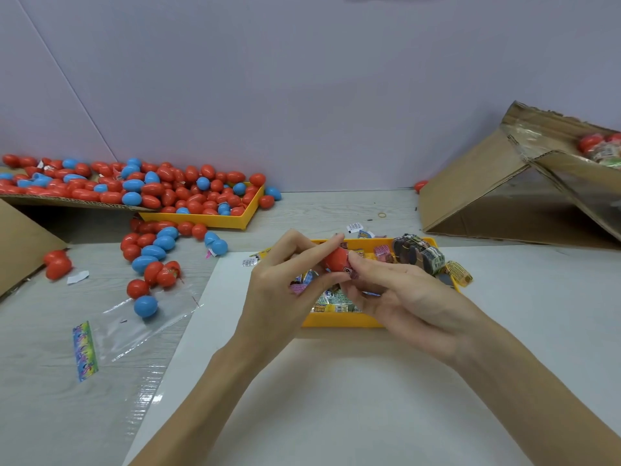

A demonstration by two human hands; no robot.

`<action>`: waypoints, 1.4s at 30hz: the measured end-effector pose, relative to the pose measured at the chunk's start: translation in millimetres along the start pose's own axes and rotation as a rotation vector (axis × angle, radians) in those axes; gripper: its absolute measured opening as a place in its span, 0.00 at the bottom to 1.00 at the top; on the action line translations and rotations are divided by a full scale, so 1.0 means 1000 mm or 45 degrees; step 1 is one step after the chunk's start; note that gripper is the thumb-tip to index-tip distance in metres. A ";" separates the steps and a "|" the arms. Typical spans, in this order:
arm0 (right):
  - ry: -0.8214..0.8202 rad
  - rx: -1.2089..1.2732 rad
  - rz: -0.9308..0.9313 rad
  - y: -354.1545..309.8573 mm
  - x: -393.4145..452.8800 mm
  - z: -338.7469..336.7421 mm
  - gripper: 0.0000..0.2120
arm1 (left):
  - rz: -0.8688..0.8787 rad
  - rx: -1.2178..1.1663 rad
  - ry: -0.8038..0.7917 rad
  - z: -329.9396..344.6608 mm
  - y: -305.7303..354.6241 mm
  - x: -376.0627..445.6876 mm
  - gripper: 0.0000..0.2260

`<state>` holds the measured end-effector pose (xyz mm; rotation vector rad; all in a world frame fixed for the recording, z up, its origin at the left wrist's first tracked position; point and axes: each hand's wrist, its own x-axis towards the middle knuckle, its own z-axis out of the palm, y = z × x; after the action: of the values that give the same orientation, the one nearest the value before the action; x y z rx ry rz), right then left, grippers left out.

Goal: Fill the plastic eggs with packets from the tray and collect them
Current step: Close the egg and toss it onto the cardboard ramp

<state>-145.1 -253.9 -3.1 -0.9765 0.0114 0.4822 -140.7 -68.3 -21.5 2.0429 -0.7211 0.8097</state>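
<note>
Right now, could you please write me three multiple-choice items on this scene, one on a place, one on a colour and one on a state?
1. Where does the tray of packets lie?
A. directly under the hands
B. inside the cardboard box at the right
C. on the pile of eggs at the left

2. What colour is the egg held between the hands?
A. blue
B. red
C. yellow

3. What is the left hand doing?
A. resting flat on the table
B. hanging idle
C. holding the egg with its fingers

Answers:
1 A, its yellow rim shows just below and behind both hands.
2 B, the shell between the fingertips is red.
3 C, thumb and fingers curl around the egg, while the right hand pinches a packet at it.
</note>
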 end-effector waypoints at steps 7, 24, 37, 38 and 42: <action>-0.131 0.549 0.348 -0.006 -0.006 0.002 0.18 | -0.084 -0.083 -0.072 0.009 0.006 -0.006 0.14; -0.140 0.745 0.394 0.002 -0.002 0.012 0.17 | 0.092 -0.026 -0.021 0.011 -0.004 -0.007 0.16; -0.037 0.212 0.139 -0.017 0.000 -0.008 0.14 | -0.420 -0.317 -0.065 0.006 0.005 -0.004 0.17; -0.046 0.298 0.055 -0.030 0.000 -0.013 0.15 | -0.463 -0.294 -0.026 0.004 0.004 -0.003 0.17; -0.121 1.004 -0.577 -0.084 -0.009 -0.041 0.18 | -0.533 -0.140 0.091 -0.004 -0.003 0.001 0.15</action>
<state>-111.2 -328.8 42.5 -0.1642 -0.0977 0.0760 -139.1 -63.2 -20.7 1.9592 -0.2736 0.5821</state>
